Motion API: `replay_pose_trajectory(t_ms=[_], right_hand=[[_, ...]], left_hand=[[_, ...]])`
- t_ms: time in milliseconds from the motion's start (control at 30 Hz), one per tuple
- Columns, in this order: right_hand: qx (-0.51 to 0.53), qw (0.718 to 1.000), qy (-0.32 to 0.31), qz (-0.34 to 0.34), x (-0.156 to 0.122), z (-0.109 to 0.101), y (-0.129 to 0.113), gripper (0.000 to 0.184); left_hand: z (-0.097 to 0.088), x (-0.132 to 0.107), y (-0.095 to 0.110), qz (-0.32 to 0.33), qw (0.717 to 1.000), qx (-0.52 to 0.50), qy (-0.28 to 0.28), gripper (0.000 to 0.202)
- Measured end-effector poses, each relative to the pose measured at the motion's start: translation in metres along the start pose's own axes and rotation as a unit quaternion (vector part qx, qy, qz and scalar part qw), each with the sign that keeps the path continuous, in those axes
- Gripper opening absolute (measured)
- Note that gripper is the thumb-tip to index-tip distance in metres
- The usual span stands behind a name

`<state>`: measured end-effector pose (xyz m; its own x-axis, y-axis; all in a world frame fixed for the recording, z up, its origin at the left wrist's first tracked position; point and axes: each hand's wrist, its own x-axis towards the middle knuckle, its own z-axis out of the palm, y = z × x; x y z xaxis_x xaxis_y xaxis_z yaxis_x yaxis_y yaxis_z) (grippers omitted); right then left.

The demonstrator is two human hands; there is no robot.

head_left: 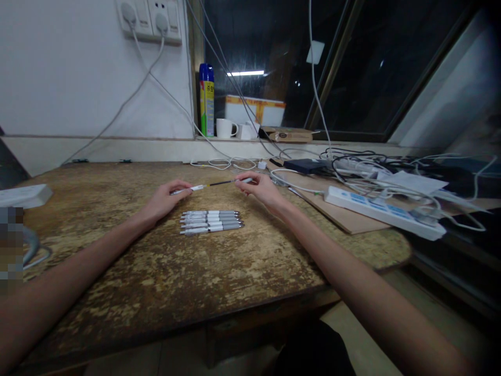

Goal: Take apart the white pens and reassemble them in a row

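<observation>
Opened pen, in pieces, held in the air over the far half of a worn brown tabletop [156, 287], between two bare hands. Clock directions taken from the thin dark refill [223, 183], 12 being away from the person.

Left hand [166, 198] at 9 o'clock: grip closed round a white pen barrel [199, 187], its open end aimed toward the refill. Right hand [264, 189] at 3 o'clock: grip pinching a grey pen section [246, 180], the refill reaching from these fingers toward the white barrel. Amber end of the refill lies at the barrel's mouth; cannot tell whether it is inside.

At 6 o'clock, near both hands, a row of pens [211, 222] lies flat, side by side, white ends toward 9, grey ends toward 3. Exact count too blurred to give.

Around: white power strip [352, 201] between 3 and 4 o'clock, partly over a brown board [348, 224]; tangled cables [364, 162] near 3. Second power strip [27, 196] at 9, by the tabletop's edge. On the sill at 12, a white mug [224, 128] beside an upright spray can [207, 104]. Wall sockets [151, 21] at 11, two plugs in
</observation>
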<state>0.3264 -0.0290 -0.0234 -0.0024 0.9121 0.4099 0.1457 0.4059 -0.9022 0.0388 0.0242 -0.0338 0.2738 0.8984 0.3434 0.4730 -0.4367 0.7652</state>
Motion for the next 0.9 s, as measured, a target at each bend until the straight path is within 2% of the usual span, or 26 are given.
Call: replay_pose_trajectory(t_ms=[333,900], right_hand=[[0.002,1.0,0.002,0.0,0.0007,0.0001,-0.0004,0.02],[-0.003,1.0,-0.005,0.003,0.0014,-0.003,0.0,0.023]], left_hand=[[-0.0018,0.0005,-0.0001,0.014,1.0,-0.002,0.0,0.035],[-0.0004,0.0,0.0009,-0.008,1.0,0.0,-0.007,0.044]])
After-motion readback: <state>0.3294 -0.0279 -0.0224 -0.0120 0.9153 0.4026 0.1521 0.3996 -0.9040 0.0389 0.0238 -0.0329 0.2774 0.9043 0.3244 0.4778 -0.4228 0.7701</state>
